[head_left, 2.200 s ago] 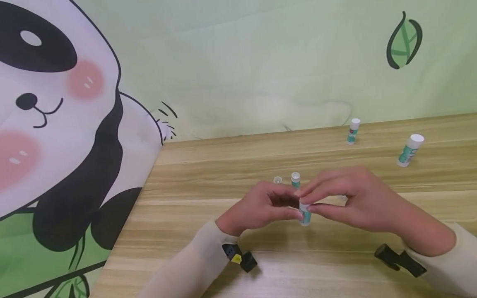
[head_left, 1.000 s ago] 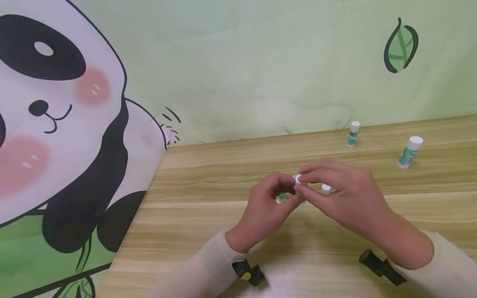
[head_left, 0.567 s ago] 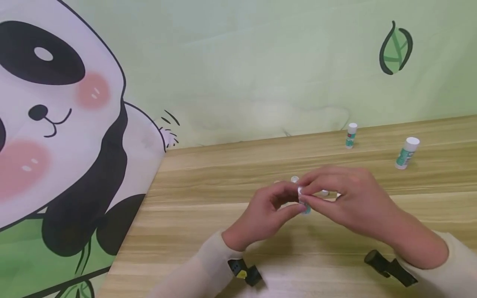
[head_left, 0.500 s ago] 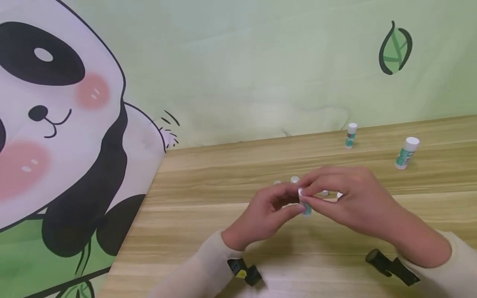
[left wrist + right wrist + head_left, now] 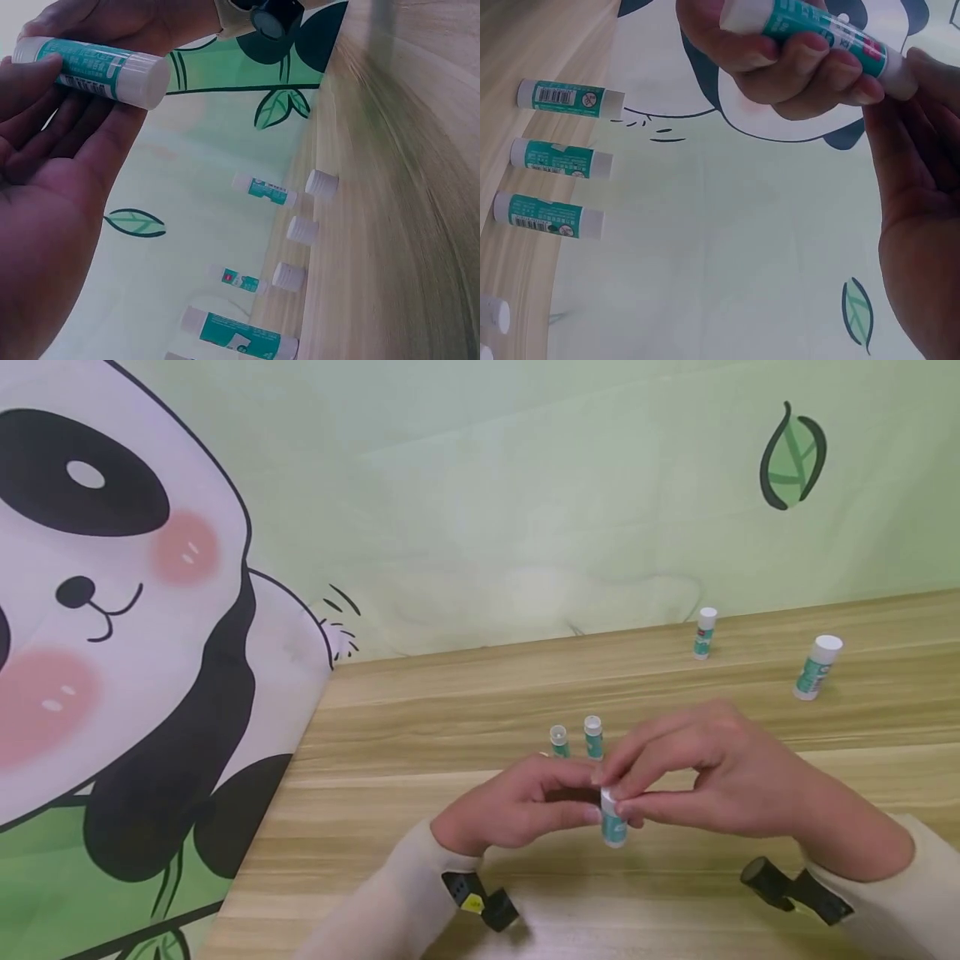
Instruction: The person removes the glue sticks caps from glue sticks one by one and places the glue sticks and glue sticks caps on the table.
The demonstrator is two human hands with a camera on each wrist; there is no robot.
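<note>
A glue stick point(image 5: 613, 828) with a white-and-teal label is held upright above the table. My left hand point(image 5: 506, 803) grips its body, fingers curled round it in the right wrist view. My right hand point(image 5: 716, 777) pinches its white top end, which the fingertips partly cover. Beyond my left hand, two glue sticks with hollow-looking white tops stand side by side, one on the left point(image 5: 558, 740) and another beside it point(image 5: 593, 737). In the right wrist view a row of three glue sticks point(image 5: 561, 157) shows.
Two capped glue sticks stand farther back, a small one point(image 5: 705, 633) and a thicker-looking one point(image 5: 818, 668). White caps point(image 5: 302, 230) stand in a row on the wooden table point(image 5: 420, 710), hidden behind my right hand in the head view. A panda-printed cloth point(image 5: 487, 485) hangs behind.
Both hands dipped away with the glue stick, then came back down and nearer me. It now stands more upright, and the two glue sticks behind my left hand show more fully.
</note>
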